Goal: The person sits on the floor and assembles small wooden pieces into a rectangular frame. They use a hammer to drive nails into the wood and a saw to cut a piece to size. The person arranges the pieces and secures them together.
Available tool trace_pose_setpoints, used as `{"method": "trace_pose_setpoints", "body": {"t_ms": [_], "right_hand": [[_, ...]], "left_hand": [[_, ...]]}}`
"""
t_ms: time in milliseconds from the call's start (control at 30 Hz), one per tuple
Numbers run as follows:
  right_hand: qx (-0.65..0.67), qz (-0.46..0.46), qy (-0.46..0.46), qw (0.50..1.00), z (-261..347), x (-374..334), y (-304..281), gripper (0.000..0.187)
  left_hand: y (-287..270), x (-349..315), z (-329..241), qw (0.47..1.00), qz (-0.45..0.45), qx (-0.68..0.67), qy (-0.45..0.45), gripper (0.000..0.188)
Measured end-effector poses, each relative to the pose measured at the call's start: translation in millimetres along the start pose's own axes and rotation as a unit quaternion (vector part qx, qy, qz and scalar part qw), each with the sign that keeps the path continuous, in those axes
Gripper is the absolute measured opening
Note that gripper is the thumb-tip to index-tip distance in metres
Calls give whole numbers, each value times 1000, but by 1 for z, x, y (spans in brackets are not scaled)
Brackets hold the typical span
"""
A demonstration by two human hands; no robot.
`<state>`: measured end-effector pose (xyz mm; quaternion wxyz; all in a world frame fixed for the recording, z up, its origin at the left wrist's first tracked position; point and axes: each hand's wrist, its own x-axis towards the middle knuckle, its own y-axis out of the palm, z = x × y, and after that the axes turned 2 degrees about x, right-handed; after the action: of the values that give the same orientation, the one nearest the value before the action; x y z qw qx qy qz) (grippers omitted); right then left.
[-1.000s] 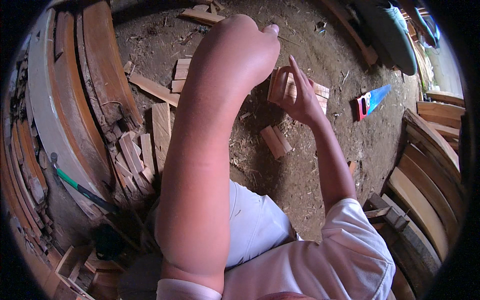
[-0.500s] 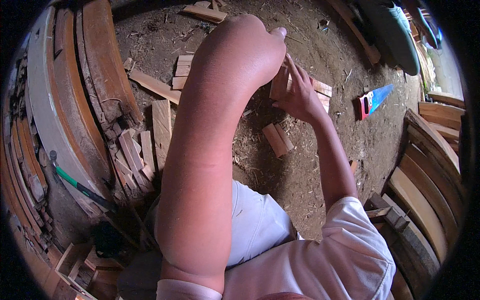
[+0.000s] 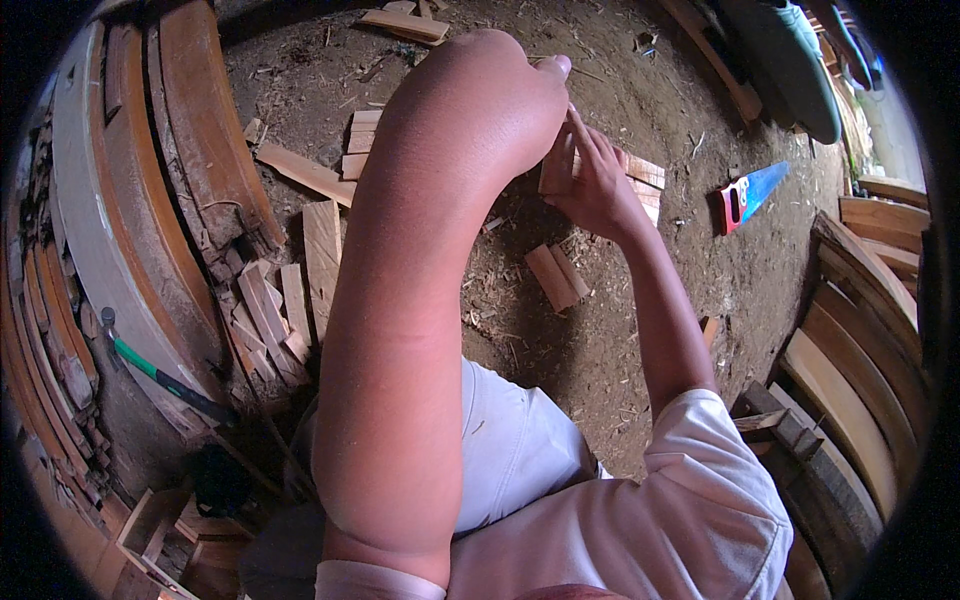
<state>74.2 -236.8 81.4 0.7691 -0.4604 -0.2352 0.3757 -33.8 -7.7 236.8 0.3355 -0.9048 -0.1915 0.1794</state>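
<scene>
My left hand is closed, with the thumb pointing off to the right. Its fingers curl away beneath the back of the hand, so whatever they hold is hidden. Just to the right, my right hand grips a flat wooden block, its index finger stretched toward my left hand and its thumb at the block's near edge. Beside that block, more short wooden pieces lie partly under the right hand. Two small wooden blocks rest on the dirt floor nearer to me.
A handsaw with a blue blade and red handle lies to the right. Long curved boards lean at left, near a green-and-black-handled hammer. More curved wood is stacked at right. Offcuts and shavings litter the floor.
My right hand's fingers and thumb have drawn in slightly around the block. The left hand has hardly moved, and the view has shifted a little.
</scene>
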Motion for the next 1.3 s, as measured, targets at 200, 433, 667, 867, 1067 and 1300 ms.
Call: {"method": "trace_pose_setpoints", "body": {"t_ms": [200,433,667,867,1067,1300], "right_hand": [[1,-11,-18,1000,1,0,2,126],[-2,1,1,1000,0,1,0,123],[9,5,5,1000,-1,3,-2,124],[15,5,13,1000,-2,3,4,130],[2,-1,1,1000,-1,1,-3,126],[12,22,-10,1000,-2,3,-4,128]], "left_hand": [[3,2,4,1000,-8,6,5,60],[2,-1,1,1000,-8,12,-7,60],[-1,1,1,1000,11,6,-12,59],[-1,0,6,1000,7,6,-10,61],[5,8,9,999,22,27,-14,62],[0,15,9,995,79,47,-35,63]]}}
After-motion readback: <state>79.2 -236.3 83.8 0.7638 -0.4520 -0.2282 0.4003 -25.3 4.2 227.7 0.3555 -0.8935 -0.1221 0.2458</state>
